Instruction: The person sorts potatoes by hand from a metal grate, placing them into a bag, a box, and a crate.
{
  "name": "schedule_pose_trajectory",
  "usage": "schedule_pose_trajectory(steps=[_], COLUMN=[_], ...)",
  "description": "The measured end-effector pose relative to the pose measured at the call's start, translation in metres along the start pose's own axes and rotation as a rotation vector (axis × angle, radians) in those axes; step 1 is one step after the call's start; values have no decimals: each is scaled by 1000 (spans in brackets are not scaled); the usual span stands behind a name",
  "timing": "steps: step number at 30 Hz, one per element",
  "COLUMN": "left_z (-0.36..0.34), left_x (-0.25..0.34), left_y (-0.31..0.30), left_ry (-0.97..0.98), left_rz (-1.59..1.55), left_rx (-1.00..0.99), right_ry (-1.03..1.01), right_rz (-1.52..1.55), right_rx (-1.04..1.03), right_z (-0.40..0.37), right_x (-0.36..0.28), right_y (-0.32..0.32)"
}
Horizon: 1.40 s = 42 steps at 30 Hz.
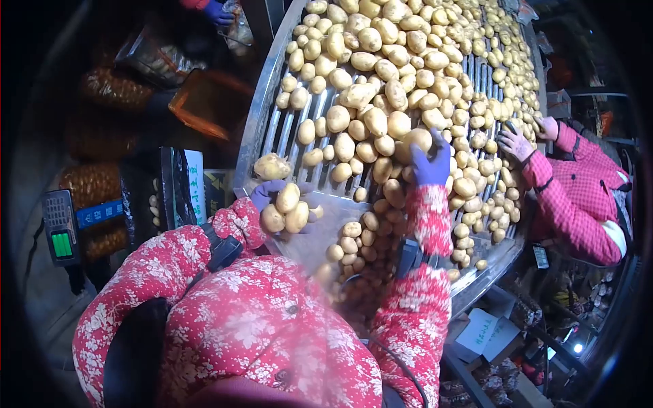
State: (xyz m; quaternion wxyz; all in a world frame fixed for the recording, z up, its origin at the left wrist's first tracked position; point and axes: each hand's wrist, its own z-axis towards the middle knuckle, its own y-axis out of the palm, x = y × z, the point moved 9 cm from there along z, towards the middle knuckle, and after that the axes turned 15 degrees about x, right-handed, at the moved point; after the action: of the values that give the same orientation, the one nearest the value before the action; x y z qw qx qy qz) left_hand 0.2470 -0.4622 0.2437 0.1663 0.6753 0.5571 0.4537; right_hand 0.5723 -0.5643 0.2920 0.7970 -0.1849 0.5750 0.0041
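Note:
Many potatoes (pixel 381 88) lie on a slatted metal table (pixel 272 129). My left hand (pixel 269 195), in a purple glove, is curled around several potatoes (pixel 287 207) at the table's near left edge; a larger potato (pixel 272 166) rests just beyond it. Farther right, my right hand (pixel 430 163), also purple-gloved, has its fingers around a round potato (pixel 416 141) above the heap. Between my arms, more potatoes (pixel 354 245) sit lower down near the table's front edge.
A co-worker in a checked jacket (pixel 578 197) reaches onto the table from the right. At left are an orange-rimmed crate (pixel 197 112), a scale display (pixel 61 224) and filled bags (pixel 92 187). A labelled white box (pixel 486 333) stands at lower right.

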Motion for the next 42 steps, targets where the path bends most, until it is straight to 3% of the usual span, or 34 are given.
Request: schedule_pose_trajectory(steps=[2, 4, 5, 7, 9, 10, 12, 14, 15, 16, 17, 19, 20, 22, 24, 25, 26, 27, 30, 32, 34, 35, 37, 39, 41, 42], left_z=[-12, -5, 5, 0, 4, 4, -1, -16, -14, -16, -21, -21, -20, -19, -12, -2, 4, 9, 17, -19, -38, -40, -42, -47, -45, -48], left_x=[8, -6, -17, -11, -14, -13, -9, 9, 2, -6, -12, -14, -14, -6, 6, 7, 2, -2, 5, 31, 56, 66, 69, 60, 49, 79], left_y=[21, 5, -14, -1, -10, -13, -10, 0, 3, 6, 7, 12, 12, 14, -4, -26, -36, -45, -20, 14, 37, 46, 60, 51, 9, -20], left_ry=[-105, -159, -157, -241, -247, -186, -31, 161, -103, -392, -657, -699, -696, -617, -298, -69, -3, 60, -62, 3, -8, -39, -117, -293, -671, -642], left_rz=[48, 22, -32, -138, -96, -34, 54, 108, -83, -312, -502, -644, -673, -703, -490, -276, -220, -161, -375, -399, -360, -326, -280, -395, -770, -855], left_rx=[114, 61, 12, 27, -5, -28, -46, -27, -60, -33, 50, 33, 26, -20, 45, 144, 206, 270, 238, 115, -4, -69, -191, -299, -425, -413], right_ry=[47, -121, 152, 766, 546, 246, 264, 347, 15, 126, -168, -541, -415, -445, -311, -483, -288, -320, -354, -347, 116, 183, 435, 896, 1040, 1046], right_rz=[52, -92, 174, 747, 377, 182, 151, 122, -6, 25, -34, -307, -388, -696, -779, -582, -450, -459, -486, -397, -113, 27, 292, 859, 1234, 1213], right_rx=[-40, -135, -200, -116, -256, -314, -520, -419, -344, -237, -187, -20, 26, -48, -274, -152, -137, -118, -150, -134, -128, -71, -130, -99, -351, -323], right_z=[-30, -64, -82, -127, -153, -169, -193, -173, -135, -109, -73, -18, 19, 46, 41, 35, 27, 12, -19, -24, -23, -20, -30, -76, -110, -129], right_x=[-3, -17, -16, -15, -17, -12, -48, -42, -72, -57, -94, -103, -82, -50, -27, -21, -28, -28, -30, -20, 20, 59, 60, 33, -2, -18], right_y=[-7, -5, 5, 20, 37, 44, 61, 62, 54, 54, 55, 65, 78, 109, 130, 125, 113, 106, 89, 70, 47, 35, 13, 21, 40, 48])
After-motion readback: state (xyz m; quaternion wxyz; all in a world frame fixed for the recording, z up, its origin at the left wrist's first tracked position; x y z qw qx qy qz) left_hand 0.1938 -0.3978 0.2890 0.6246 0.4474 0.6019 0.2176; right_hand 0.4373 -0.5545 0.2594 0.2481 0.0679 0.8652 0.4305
